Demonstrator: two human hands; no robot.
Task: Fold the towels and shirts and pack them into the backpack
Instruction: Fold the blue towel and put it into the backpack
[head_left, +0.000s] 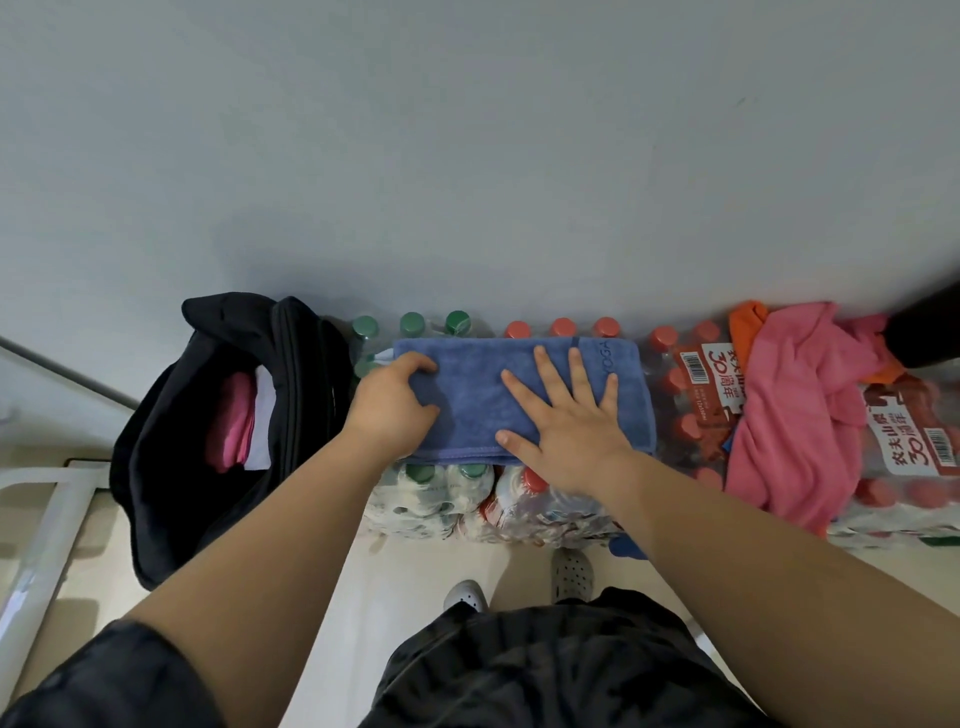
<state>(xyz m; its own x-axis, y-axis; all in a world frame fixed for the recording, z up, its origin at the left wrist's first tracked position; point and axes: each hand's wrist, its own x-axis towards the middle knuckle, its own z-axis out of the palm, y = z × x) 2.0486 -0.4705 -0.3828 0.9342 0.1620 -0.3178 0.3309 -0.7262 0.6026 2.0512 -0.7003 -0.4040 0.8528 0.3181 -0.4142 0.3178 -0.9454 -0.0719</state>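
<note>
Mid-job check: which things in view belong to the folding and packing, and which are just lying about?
Job: folded blue terry towel, gripped by the left hand, pressed by the right hand; open black fabric backpack holding a folded pink cloth; crumpled pink garment; orange garment.
Lying about: shrink-wrapped green-capped bottles; shrink-wrapped red-capped bottles; white frame.

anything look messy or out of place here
Yes: the pink cloth lies crumpled over the red-capped bottle packs at right. The blue towel, gripped by the left hand and pressed by the right hand, looks neatly folded.
</note>
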